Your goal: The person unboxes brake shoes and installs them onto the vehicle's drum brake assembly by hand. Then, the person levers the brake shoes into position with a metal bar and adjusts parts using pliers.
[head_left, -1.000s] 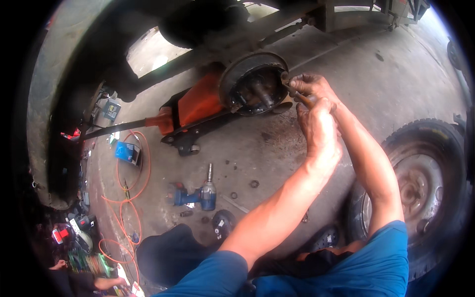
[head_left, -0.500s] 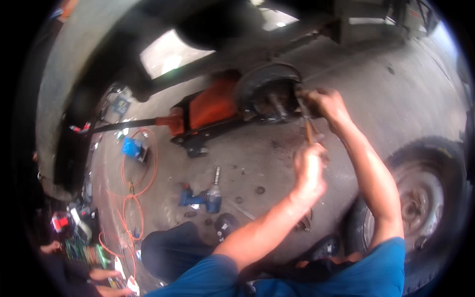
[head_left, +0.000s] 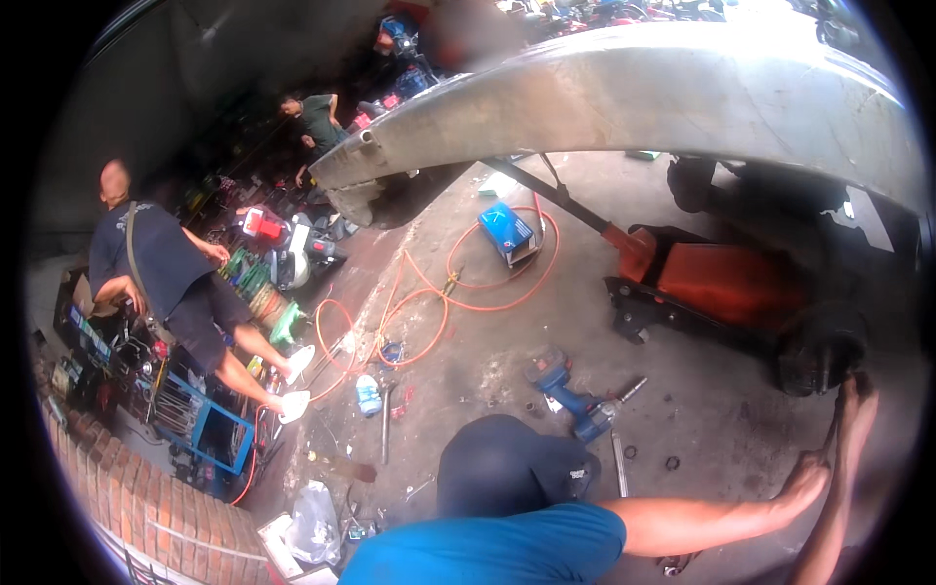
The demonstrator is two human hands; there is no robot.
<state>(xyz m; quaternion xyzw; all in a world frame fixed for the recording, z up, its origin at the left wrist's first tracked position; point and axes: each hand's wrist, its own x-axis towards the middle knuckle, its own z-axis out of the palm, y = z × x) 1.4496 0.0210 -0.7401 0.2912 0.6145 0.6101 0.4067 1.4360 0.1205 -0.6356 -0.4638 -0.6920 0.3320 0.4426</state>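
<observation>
At the right, the dark round wheel hub [head_left: 798, 363] with protruding studs sits by the end of a red floor jack [head_left: 726, 283]. My right hand [head_left: 858, 408] is closed at the hub's near edge; what its fingers hold is hidden. Just below and to the left of it, my left hand [head_left: 807, 475] is closed around a slim dark tool [head_left: 836, 421] that points up toward the hub. The tool's exact kind cannot be made out.
A blue cordless impact wrench [head_left: 575, 398] lies near my knee, with a metal bar [head_left: 620, 464] and loose nuts [head_left: 673, 463]. An orange hose [head_left: 444, 297] loops near a blue box [head_left: 507, 229]. A vehicle's pale body panel [head_left: 624, 97] hangs overhead. Another person [head_left: 161, 263] stands left.
The view has swung to the left, so the jack, hub and hands now appear farther right. Both hands stay near the hub. The tire on its rim has left the view.
</observation>
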